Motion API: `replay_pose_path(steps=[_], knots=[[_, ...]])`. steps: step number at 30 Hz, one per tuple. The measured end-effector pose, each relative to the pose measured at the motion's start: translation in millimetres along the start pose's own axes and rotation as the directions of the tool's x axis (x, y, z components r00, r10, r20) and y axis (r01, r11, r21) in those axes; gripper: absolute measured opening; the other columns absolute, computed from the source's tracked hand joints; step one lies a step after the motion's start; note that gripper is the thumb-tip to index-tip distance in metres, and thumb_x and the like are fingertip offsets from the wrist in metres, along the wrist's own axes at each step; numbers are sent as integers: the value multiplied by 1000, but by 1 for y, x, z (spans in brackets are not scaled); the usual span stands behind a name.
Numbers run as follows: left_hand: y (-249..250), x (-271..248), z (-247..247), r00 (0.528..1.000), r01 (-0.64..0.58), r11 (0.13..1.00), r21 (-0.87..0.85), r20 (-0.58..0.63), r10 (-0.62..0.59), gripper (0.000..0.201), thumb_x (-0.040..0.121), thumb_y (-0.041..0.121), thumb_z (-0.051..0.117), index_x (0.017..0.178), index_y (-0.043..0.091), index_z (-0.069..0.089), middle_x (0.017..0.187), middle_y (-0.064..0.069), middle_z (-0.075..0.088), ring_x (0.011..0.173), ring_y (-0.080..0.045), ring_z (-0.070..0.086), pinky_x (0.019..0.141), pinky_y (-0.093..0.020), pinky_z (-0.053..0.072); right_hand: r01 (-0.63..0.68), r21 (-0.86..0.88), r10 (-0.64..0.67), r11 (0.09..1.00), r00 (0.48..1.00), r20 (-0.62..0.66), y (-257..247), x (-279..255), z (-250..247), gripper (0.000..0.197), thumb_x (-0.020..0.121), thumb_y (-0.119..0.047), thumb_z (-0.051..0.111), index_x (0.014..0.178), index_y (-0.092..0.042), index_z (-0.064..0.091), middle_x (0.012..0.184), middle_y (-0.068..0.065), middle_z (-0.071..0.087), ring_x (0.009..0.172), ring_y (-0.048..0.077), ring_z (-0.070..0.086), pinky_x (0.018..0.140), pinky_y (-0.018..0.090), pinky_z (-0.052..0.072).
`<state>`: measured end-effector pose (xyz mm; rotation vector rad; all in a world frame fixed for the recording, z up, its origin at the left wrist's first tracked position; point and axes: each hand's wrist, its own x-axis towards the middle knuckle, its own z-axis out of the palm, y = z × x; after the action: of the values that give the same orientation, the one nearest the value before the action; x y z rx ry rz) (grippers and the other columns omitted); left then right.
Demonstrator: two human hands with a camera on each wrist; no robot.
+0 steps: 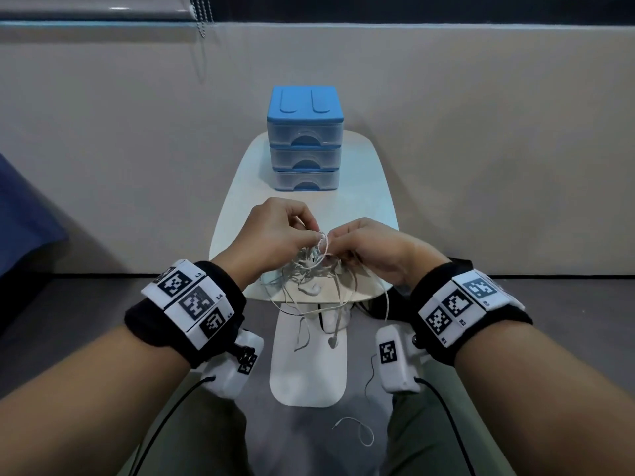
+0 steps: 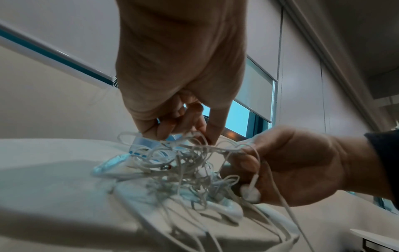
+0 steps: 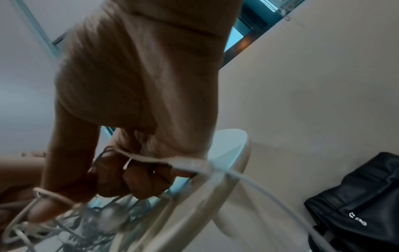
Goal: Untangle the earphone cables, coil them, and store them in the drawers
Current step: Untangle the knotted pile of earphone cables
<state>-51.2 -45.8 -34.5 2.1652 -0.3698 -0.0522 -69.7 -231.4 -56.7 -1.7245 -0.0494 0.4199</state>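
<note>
Both hands' fingers (image 1: pixel 311 224) pinch one earphone tangle (image 1: pixel 305 269), seemingly several cables, before three drawers (image 1: pixel 305 156).

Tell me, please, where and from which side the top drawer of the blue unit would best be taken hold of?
Probably at the arched recess in the front of the top drawer, coming from the person's side of the drawer unit. The drawer is shut, and that curved cut-out looks like its only finger hold.
</note>
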Motion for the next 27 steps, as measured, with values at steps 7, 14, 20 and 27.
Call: replay_pose_path(steps=[7,14,20,27], knots=[[3,-5,-1,999,-20,999,-26,44,21,8,79,13,84,76,20,79,68,3,72,63,-6,62,61,-20,48,-2,-65,1,998,1000,-18,-5,-13,-1,28,93,-3,62,70,-14,74,63,0,61,55,7,46,50,16,37],[0,-14,-6,980,-57,993,-107,186,76,11,84,11,79,88,21,78,87,-5,76,65,-11,64,63,-31,54,-68,-64,52,996,973,-226,-11,-21,8,24,92,-9,64,70,-15,71,51,-5,48,54,9,38,53,25,28],[4,-9,-12,976,-175,982,65,140,165,12,80,24,88,84,22,77,79,6,74,57,3,58,56,-10,41,-128,-3,124,992,964,-236,-23,-24,14,18,91,-22,62,74,-19,66,61,-3,57,58,12,47,67,33,31],[11,0,-26,948,-248,949,194,252,196,11,89,21,79,81,23,72,78,9,70,64,3,59,63,-12,42,2,-315,-82,949,967,-241,-34,-29,16,27,92,-15,66,66,-11,69,63,3,62,59,12,53,50,13,41]])
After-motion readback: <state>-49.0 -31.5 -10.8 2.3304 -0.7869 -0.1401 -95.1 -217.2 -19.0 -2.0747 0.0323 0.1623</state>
